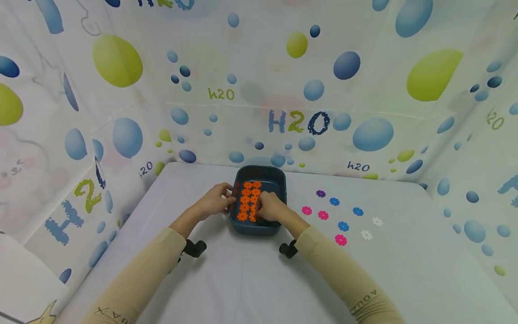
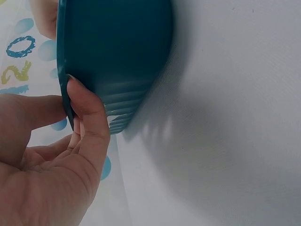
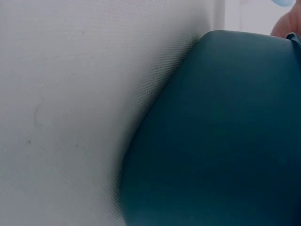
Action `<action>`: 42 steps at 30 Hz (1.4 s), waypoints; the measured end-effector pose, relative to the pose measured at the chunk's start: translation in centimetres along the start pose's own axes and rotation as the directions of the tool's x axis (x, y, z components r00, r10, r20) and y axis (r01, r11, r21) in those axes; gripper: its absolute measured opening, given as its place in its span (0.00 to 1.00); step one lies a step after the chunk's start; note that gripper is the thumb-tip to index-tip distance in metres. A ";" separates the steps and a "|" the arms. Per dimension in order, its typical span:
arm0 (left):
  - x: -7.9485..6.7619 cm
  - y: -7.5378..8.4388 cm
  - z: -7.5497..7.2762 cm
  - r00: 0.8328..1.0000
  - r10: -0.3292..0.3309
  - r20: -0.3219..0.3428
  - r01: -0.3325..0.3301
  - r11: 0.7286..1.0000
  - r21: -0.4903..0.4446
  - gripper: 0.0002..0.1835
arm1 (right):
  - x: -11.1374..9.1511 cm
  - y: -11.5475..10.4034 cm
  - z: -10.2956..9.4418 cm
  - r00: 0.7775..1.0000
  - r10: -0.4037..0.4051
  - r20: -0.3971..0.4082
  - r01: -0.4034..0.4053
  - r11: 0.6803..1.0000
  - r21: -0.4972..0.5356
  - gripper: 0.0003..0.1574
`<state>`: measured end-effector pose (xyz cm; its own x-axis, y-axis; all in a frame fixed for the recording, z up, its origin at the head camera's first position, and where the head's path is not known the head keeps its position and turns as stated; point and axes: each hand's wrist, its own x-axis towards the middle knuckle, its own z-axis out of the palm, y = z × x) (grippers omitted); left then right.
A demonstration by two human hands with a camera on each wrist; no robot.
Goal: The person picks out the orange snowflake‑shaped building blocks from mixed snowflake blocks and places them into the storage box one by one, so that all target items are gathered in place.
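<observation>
My left hand (image 1: 216,200) pinches the left rim of a dark teal plastic basin (image 1: 255,230). In the left wrist view, thumb and fingers grip that rim from both sides, above slots in the basin's wall (image 2: 117,42). Inside lie several orange flower-shaped pieces (image 1: 244,199), set in two columns on the left half. My right hand (image 1: 270,206) reaches into the basin with curled fingers beside the right column. Its fingertips are hidden, so I cannot tell whether they pinch a piece. The right wrist view is mostly the basin's outer wall (image 3: 211,132).
Right of the basin, loose flower pieces lie spread on the white tablecloth (image 1: 243,274): a purple one (image 1: 321,193), blue ones (image 1: 343,226), pink ones (image 1: 341,240) and white ones (image 1: 366,235). A patterned curtain (image 1: 259,81) hangs behind the table and at both sides.
</observation>
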<state>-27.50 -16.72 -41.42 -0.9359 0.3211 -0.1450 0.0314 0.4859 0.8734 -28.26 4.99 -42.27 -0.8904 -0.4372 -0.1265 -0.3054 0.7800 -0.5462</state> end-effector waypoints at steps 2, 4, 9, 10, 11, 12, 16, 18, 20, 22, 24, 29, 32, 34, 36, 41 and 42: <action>0.0 0.0 0.0 1.000 0.001 -0.001 -0.001 1.000 -0.001 0.22 | 0.0 -0.1 0.0 1.000 0.015 0.007 -0.015 1.000 -0.004 0.08; 0.0 0.1 0.1 1.000 -0.002 -0.005 0.002 1.000 -0.002 0.23 | -0.1 -0.3 0.0 1.000 0.026 0.011 -0.026 1.000 -0.006 0.08; 0.1 0.1 0.1 1.000 -0.001 -0.004 0.001 1.000 -0.004 0.23 | -0.2 -0.3 -0.1 0.999 0.037 0.010 -0.037 0.999 -0.006 0.07; 0.1 0.1 0.1 1.000 -0.001 -0.003 0.001 1.000 -0.004 0.23 | -0.2 -0.3 -0.1 0.999 0.037 0.009 -0.037 0.999 -0.005 0.07; 0.1 0.1 0.1 1.000 0.000 -0.001 0.000 1.000 -0.005 0.23 | -0.2 -0.2 -0.1 0.999 0.040 0.008 -0.040 0.999 -0.001 0.06; 0.1 0.2 0.1 1.000 0.001 0.000 -0.001 1.000 -0.006 0.23 | -0.2 -0.2 -0.1 0.999 0.042 0.006 -0.042 0.999 0.001 0.06; 0.1 0.3 0.2 1.000 -0.001 0.001 0.001 1.000 -0.008 0.22 | -0.3 -0.1 -0.1 0.998 0.057 -0.002 -0.057 0.998 0.008 0.06; 0.2 0.4 0.3 1.000 0.001 0.003 -0.001 1.000 -0.008 0.23 | -0.3 -0.1 -0.2 0.998 0.062 -0.004 -0.062 0.998 0.008 0.06; 0.3 0.5 0.3 1.000 0.001 0.005 -0.001 1.000 -0.007 0.23 | -0.3 -0.1 -0.2 0.998 0.067 -0.005 -0.067 0.998 0.009 0.07; 0.3 0.5 0.3 1.000 0.001 0.006 -0.001 1.000 -0.008 0.23 | -0.3 -0.1 -0.3 0.997 0.072 -0.008 -0.072 0.997 0.009 0.08; 0.4 0.5 0.3 1.000 -0.001 0.004 0.001 1.000 -0.007 0.23 | -0.2 -0.1 -0.2 0.997 0.075 -0.012 -0.075 0.997 0.014 0.08; 0.3 0.2 0.0 1.000 -0.004 0.005 0.004 1.000 -0.003 0.23 | -0.1 -0.2 0.0 0.999 0.046 -0.019 -0.045 0.999 0.015 0.07; 0.2 -0.1 -0.2 1.000 0.001 0.011 -0.001 1.000 -0.004 0.24 | -0.5 -0.3 -0.6 1.000 0.004 -0.018 -0.004 1.000 0.008 0.07; 0.3 -0.2 -0.3 1.000 0.005 0.012 -0.005 1.000 -0.013 0.23 | -1.1 -0.5 -1.5 0.999 -0.032 -0.022 0.032 0.999 0.002 0.07; 0.4 -0.2 -0.4 1.000 0.011 0.012 -0.011 1.000 -0.017 0.23 | -1.9 -0.5 -2.6 0.997 -0.071 -0.024 0.071 0.997 0.003 0.07; 0.3 -0.4 -0.6 1.000 -0.002 0.008 0.002 1.000 0.001 0.23 | -4.6 0.5 -5.8 0.992 -0.121 -0.036 0.122 0.992 0.024 0.13; 0.3 -0.4 -0.5 1.000 -0.005 0.010 0.005 1.000 0.006 0.23 | -5.2 0.9 -6.4 0.992 -0.116 -0.040 0.118 0.992 0.033 0.13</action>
<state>-27.99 -17.26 -41.59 -0.9325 0.3266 -0.1540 0.0287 0.4921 0.8701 -26.06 10.86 -36.83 -0.8616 -0.5067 -0.0289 -0.3967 0.7078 -0.5845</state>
